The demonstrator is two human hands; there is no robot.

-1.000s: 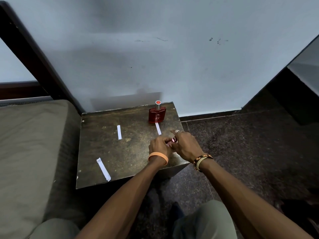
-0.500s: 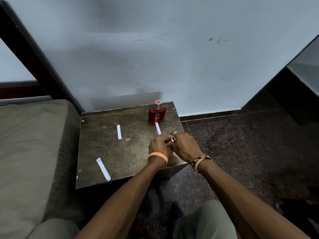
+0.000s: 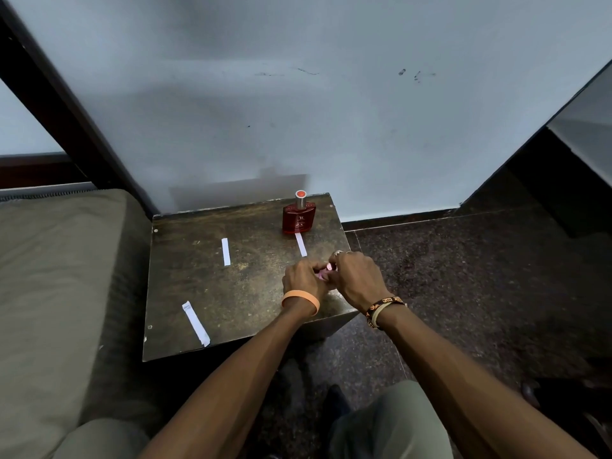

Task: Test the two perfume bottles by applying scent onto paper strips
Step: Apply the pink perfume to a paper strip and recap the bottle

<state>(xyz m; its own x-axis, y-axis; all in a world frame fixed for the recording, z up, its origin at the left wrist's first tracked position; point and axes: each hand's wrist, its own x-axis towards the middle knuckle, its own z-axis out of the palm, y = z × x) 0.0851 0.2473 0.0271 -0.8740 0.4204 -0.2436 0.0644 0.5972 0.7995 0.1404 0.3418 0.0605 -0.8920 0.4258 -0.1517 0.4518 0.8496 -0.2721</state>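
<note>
Both hands meet over the near right part of the small dark table [image 3: 205,293]. The left hand [image 3: 303,278] has its grip closed around a small pink object [image 3: 322,275], which is mostly hidden by the fingers; it seems to be the second perfume bottle, but I cannot tell this for sure. The right hand [image 3: 359,278] is touching the same object from the right side, with its fingertips pinched narrow on the pink top part [image 3: 330,267]. Whether this part is a cap or a spray head is too small to tell.

The red perfume bottle [image 3: 298,218] stands upright at the far right corner of the table, near the wall [image 3: 298,111], with a silver cap that has a red top. One white paper strip [image 3: 301,244] lies just in front of it, and its far end is touching or almost touching the base of the bottle. A second strip [image 3: 226,251] lies near the middle of the table, well apart from the first. A third strip [image 3: 196,323] lies tilted close to the near left edge.

The left wrist wears an orange band [image 3: 300,301], the right wrist a dark bracelet [image 3: 384,308]. A grey-green cushion [image 3: 59,276] is beside the table on the left.
</note>
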